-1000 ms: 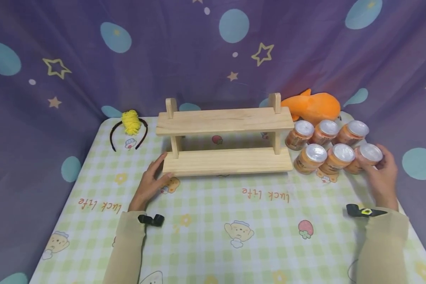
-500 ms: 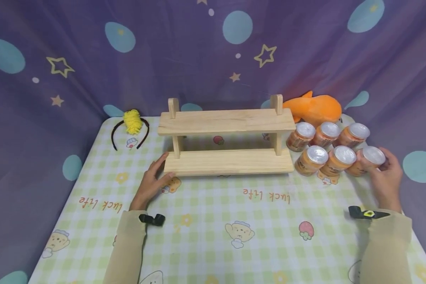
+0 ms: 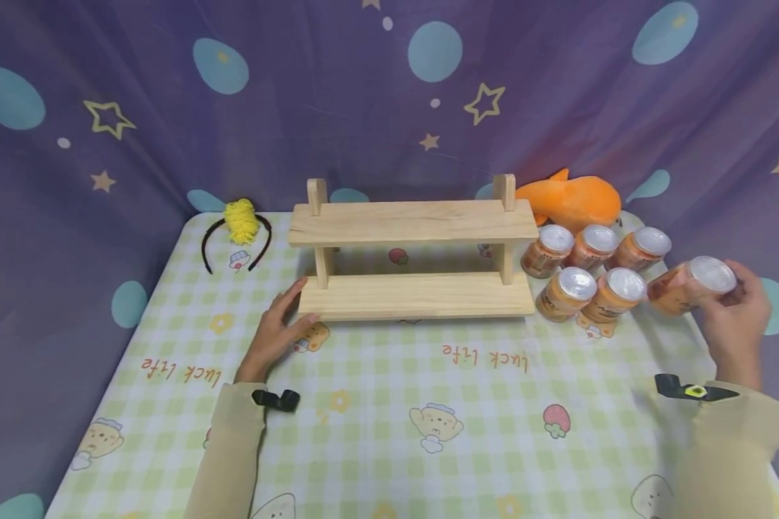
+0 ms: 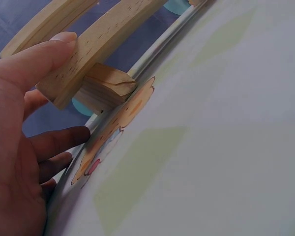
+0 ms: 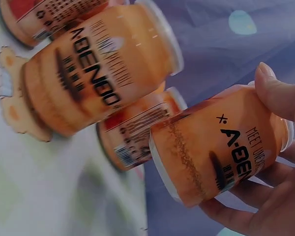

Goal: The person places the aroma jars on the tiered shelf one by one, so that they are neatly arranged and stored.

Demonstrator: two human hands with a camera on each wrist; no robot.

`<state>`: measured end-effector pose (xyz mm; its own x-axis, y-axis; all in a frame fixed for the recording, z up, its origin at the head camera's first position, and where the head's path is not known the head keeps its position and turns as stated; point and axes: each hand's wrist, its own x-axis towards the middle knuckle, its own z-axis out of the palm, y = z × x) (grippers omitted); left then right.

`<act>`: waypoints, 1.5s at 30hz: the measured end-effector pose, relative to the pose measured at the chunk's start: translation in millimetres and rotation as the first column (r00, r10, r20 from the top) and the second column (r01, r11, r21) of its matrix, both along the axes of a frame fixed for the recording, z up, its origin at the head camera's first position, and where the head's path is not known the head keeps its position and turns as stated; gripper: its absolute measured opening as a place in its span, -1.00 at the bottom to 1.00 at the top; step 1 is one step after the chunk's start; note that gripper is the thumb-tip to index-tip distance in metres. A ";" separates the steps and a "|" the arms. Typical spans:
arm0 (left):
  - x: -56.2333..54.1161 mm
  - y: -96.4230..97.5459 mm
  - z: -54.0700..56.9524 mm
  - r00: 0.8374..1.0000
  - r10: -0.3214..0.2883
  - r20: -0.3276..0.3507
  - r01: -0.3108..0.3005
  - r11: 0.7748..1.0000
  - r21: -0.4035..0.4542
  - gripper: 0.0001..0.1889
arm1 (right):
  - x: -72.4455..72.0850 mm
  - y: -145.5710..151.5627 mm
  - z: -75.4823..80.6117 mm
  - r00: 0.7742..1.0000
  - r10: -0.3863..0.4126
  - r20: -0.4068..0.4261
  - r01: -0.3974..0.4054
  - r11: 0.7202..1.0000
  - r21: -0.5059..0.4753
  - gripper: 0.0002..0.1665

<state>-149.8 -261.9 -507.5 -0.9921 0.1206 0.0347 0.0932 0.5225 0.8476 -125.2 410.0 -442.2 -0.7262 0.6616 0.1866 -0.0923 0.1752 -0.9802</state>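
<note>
In the head view my right hand grips an orange can with a silver lid, thumb on one side and fingers round the other. The can is tilted, apart from the others and off the table, as the right wrist view shows. Several like cans stand upright in two rows to its left. My left hand holds the left end of a two-tier wooden shelf. In the left wrist view its thumb lies on the end of the lower board, while other fingers hang below it.
Behind the cans lies an orange plush toy. A dark headband with a yellow yarn ball is at the back left. A checked cloth covers the table, and a purple curtain hangs behind.
My right hand has taken the front-right can out of its row, lifting it and moving it to the right with a tilt. The left hand and shelf stay put.
</note>
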 end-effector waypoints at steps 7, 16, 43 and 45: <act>0.3 0.3 -0.6 1.000 0.001 0.006 -0.001 1.000 -0.006 -0.21 | 3.3 -4.5 23.1 0.999 0.009 -0.032 -0.013 0.992 -0.127 -0.41; 1.9 0.2 -3.0 1.000 0.004 0.010 -0.004 1.000 0.001 -0.22 | -1.1 -17.7 57.6 0.999 0.005 0.047 -0.007 0.999 0.052 -0.38; -1.4 0.8 1.7 0.999 0.011 0.039 -0.010 1.000 -0.023 -0.21 | -33.0 -99.3 115.6 0.916 0.365 -0.170 -0.363 0.931 0.040 -0.38; -1.2 0.6 1.4 0.999 0.010 0.037 -0.010 1.000 -0.024 -0.21 | -36.2 -107.0 118.4 0.915 0.374 -0.153 -0.364 0.927 0.085 -0.39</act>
